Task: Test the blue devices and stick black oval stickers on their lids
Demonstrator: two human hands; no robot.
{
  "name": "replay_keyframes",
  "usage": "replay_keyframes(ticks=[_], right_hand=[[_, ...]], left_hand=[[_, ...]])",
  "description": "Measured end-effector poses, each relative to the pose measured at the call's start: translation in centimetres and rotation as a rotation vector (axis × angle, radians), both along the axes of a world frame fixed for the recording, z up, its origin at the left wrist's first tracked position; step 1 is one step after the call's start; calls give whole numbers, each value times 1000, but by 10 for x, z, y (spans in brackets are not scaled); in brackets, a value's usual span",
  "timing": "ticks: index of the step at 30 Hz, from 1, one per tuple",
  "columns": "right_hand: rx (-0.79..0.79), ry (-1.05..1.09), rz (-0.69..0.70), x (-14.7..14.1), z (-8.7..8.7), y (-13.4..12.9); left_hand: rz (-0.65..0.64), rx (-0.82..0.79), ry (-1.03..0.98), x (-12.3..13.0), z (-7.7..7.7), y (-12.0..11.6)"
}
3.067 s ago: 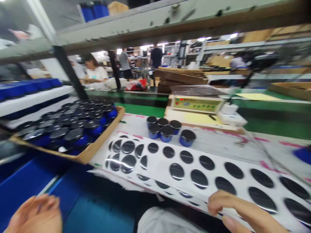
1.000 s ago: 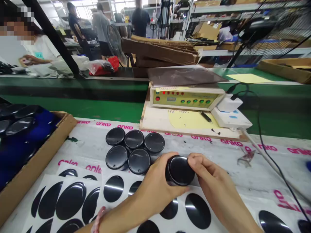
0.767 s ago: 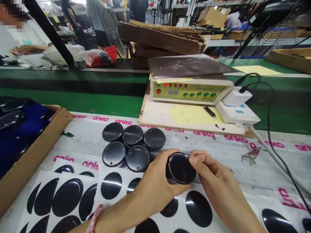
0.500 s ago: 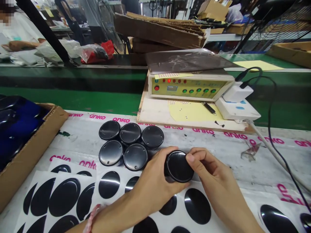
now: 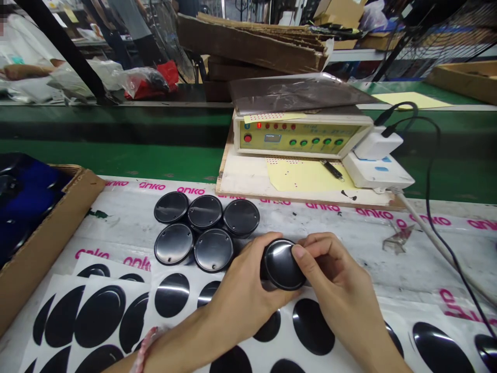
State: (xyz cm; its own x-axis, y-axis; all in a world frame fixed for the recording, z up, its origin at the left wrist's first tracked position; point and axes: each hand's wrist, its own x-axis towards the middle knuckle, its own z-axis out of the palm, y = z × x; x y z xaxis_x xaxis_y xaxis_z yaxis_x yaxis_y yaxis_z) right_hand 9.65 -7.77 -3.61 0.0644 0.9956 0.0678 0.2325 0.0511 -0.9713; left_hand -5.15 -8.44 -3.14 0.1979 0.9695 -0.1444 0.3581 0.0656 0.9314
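My left hand (image 5: pixel 240 295) cups the side of a blue jar with a glossy black lid (image 5: pixel 282 264), which lies tilted on its side. My right hand (image 5: pixel 334 274) pinches the lid's right edge between thumb and fingers. Just left of them stand several black-lidded jars (image 5: pixel 213 249) in a tight cluster on the white work surface (image 5: pixel 349 243). Below my hands lie white sheets of black oval stickers (image 5: pixel 99 316), partly hidden by my left forearm. The jar's blue body is mostly hidden by my left hand.
A cardboard tray (image 5: pixel 50 228) of blue jars sits at the left. Ahead is a green-buttoned control box (image 5: pixel 298 140) on a wooden board (image 5: pixel 240 178), with a white power strip (image 5: pixel 376 171) and black cable to its right.
Both hands stay on the jar, which has tilted slightly as it turns between them. The whole scene has drifted upward in view, and the earliest frame shows my hands apart and empty.
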Motion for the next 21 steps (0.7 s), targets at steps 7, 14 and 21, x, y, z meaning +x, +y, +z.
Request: replay_keyframes(ticks=[7, 14, 21], right_hand=[[26, -26, 4, 0, -3, -2], [-36, -52, -30, 4, -7, 11], [9, -520, 468, 28, 44, -34]], left_hand=[[-28, 49, -2, 0, 2, 1], [-74, 204, 66, -2, -5, -1], [-238, 487, 334, -3, -12, -8]])
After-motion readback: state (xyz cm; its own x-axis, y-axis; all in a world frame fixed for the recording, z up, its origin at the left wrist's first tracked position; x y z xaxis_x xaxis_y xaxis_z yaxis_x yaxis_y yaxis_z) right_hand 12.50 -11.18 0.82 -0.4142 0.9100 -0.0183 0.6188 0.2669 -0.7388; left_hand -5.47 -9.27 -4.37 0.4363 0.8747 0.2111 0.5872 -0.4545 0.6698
